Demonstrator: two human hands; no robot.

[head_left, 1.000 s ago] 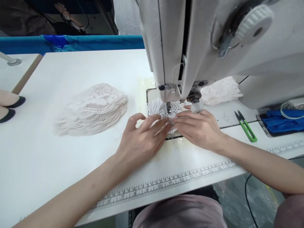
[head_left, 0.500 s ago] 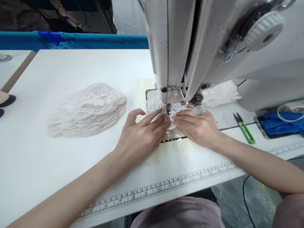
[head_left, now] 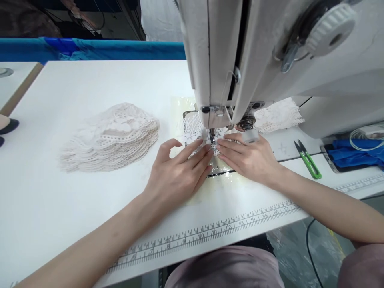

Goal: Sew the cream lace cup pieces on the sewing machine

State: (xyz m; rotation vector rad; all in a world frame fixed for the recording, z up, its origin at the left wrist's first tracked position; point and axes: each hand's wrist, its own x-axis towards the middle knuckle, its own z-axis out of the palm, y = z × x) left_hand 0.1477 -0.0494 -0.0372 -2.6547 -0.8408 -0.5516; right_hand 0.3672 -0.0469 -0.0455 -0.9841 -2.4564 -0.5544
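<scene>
A small piece of white lace (head_left: 192, 126) lay under the little metal foot (head_left: 212, 137) of the big pale sewing machine (head_left: 199, 60). Two bare hands were on it, one on each side. The left hand (head_left: 181, 172) was flat and low, its fingers a bit spread and its thumb bent out to the side, with the fingertips on the lace just beside the foot. The right hand (head_left: 252, 158) came in from the other side, its fingers nearly together and their tips on the lace too. I could not tell if any fingers were pinching it.

A floppy pile of lace (head_left: 114, 140) sat on the white table (head_left: 90, 80), to the left of the left hand. More lace (head_left: 280, 116) lay behind the right hand, partly hidden by the machine. Near the right arm were green snips (head_left: 312, 166) with dark, pointy blades, a bit open. Past them was a blue cloth (head_left: 355, 154) with a pale cord (head_left: 355, 142) on top. A ruler strip (head_left: 198, 237) with black numbers ran along the front edge of the table, under both arms
</scene>
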